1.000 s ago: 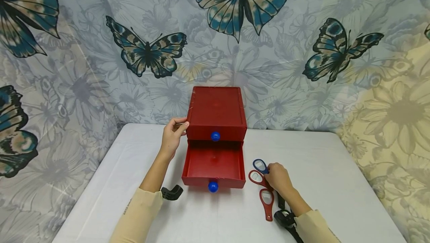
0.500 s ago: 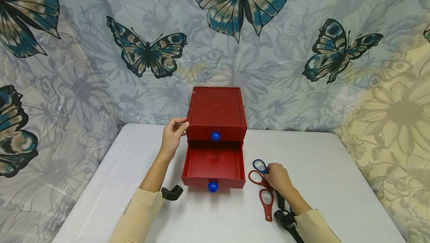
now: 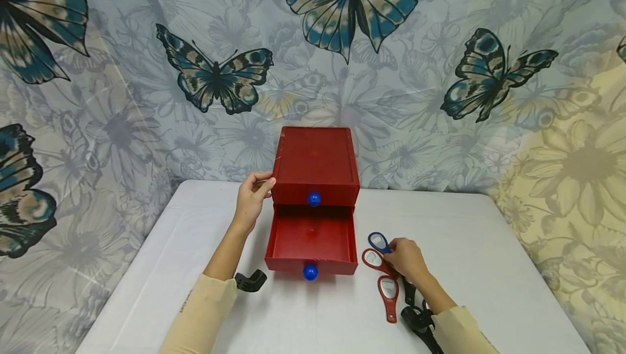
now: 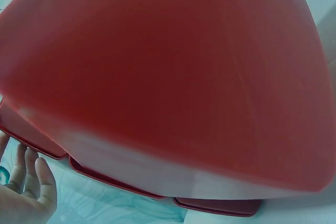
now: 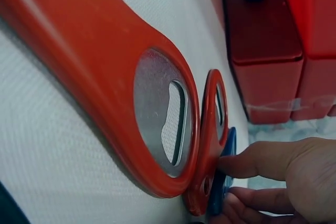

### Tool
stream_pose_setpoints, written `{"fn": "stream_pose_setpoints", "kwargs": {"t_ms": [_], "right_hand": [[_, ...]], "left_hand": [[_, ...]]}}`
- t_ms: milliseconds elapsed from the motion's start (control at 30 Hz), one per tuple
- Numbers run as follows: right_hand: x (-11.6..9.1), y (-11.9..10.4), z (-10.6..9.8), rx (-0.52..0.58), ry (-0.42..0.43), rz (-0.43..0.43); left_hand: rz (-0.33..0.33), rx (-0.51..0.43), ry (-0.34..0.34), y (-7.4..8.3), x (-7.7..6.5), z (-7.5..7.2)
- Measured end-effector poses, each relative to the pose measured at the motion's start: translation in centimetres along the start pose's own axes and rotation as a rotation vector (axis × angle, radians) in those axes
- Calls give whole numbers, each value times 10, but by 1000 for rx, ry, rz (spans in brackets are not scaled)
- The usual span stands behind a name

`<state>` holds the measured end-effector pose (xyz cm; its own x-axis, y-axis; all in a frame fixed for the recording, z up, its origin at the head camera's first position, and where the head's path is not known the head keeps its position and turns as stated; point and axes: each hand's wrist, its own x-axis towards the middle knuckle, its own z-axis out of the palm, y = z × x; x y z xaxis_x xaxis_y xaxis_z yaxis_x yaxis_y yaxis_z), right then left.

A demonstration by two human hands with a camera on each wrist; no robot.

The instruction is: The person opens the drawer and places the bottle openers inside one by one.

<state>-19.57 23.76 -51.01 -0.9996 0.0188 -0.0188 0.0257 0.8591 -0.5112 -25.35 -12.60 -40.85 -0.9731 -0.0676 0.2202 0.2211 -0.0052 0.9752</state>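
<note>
A red two-drawer cabinet [image 3: 315, 158] with blue knobs stands on the white table. Its lower drawer [image 3: 313, 237] is pulled out and bare inside. My left hand [image 3: 251, 199] rests its fingertips and thumb against the cabinet's left side; in the left wrist view the cabinet wall fills most of the picture. To the right of the drawer, my right hand [image 3: 407, 260] pinches a blue bottle opener [image 3: 379, 242] by the handle. Close by lie two red bottle openers, an upper one [image 3: 374, 259] and a lower one [image 5: 165, 114] with a slotted metal plate.
A black handle [image 3: 409, 292] lies under the right forearm. Black wrist devices sit near the left wrist [image 3: 250, 281] and right wrist [image 3: 418, 321]. Behind the table [image 3: 489, 256] hangs a butterfly-patterned cloth [image 3: 391, 93].
My right hand and wrist shift very slightly, still at the blue bottle opener. My left hand, the cabinet and the red bottle openers stay in place.
</note>
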Motion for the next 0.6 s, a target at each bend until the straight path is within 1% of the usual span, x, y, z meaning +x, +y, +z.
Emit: {"fn": "stream_pose_setpoints", "kwargs": {"t_ms": [133,200,267,367,500,600], "right_hand": [[0,1,-1,7,1,-5],[0,2,-1,8,2,-5],[0,2,-1,15,2,-2],[0,1,-2,39,-2,7],[1,-2,-7,71,8,11],[2,-7,-13,88,24,3]], "left_hand": [[39,-4,3,-1,-1,0],[68,-23,3,-2,-2,0],[77,-31,3,-3,-3,0],[51,-22,1,-2,-2,0],[-11,3,-1,0,0,0],[-26,3,4,1,0,0]]}}
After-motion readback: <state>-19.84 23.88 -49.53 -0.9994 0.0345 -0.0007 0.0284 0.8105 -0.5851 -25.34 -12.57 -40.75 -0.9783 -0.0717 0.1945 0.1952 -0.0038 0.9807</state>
